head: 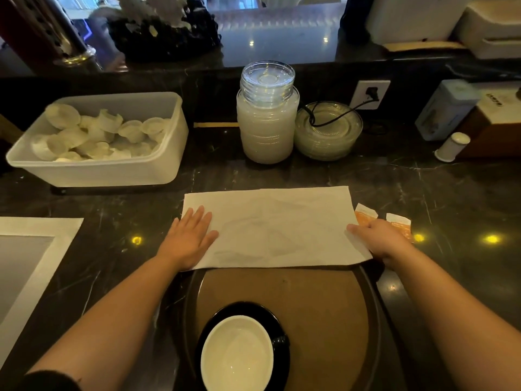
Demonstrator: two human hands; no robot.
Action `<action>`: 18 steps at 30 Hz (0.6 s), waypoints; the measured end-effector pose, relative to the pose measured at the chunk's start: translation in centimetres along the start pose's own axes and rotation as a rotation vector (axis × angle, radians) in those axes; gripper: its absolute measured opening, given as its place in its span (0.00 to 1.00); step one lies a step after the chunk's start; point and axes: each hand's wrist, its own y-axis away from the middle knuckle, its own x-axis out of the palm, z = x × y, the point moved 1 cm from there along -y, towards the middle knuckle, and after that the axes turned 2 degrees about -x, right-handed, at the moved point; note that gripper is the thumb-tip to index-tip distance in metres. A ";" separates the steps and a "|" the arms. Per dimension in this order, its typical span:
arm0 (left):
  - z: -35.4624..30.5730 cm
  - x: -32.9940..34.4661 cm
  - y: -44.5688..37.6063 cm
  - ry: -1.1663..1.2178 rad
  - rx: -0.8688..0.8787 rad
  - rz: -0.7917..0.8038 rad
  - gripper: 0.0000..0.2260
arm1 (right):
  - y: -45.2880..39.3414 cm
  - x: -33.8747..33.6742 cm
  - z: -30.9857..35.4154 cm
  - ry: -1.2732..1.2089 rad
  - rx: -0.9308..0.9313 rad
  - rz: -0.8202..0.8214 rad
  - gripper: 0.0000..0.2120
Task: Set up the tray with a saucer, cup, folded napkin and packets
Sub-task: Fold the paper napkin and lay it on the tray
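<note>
Left hand (pixel 189 238) flat on napkin (pixel 270 227) | right hand (pixel 380 241) pinching its right edge

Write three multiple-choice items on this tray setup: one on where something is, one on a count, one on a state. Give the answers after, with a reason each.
1. Where is the cup?
A. On the black saucer on the tray
B. In the white bin
C. Beside the glass stack

2. How many orange packets lie on the counter by the right hand?
A. None
B. Two
C. Five

3. What state is the napkin in?
A. Rolled into a tube
B. Crumpled in a ball
C. Spread flat, not yet folded small

Answers:
1. A, the white cup sits on the saucer at the tray's near side.
2. B, two packets show right of the napkin.
3. C, it lies flat under the left hand, its near edge over the tray's far rim.
</note>
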 end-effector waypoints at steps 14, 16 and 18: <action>0.4 1.0 -0.2 -0.003 0.023 -0.069 0.35 | 4.1 -3.5 7.4 -0.113 -0.315 -0.041 0.09; 0.5 1.1 -0.2 0.010 0.030 -0.082 0.33 | 5.7 -3.0 10.0 -0.070 -0.401 -0.062 0.08; 0.5 1.1 -0.2 0.029 0.037 -0.089 0.32 | 7.4 -1.9 12.6 -0.023 -0.485 -0.086 0.06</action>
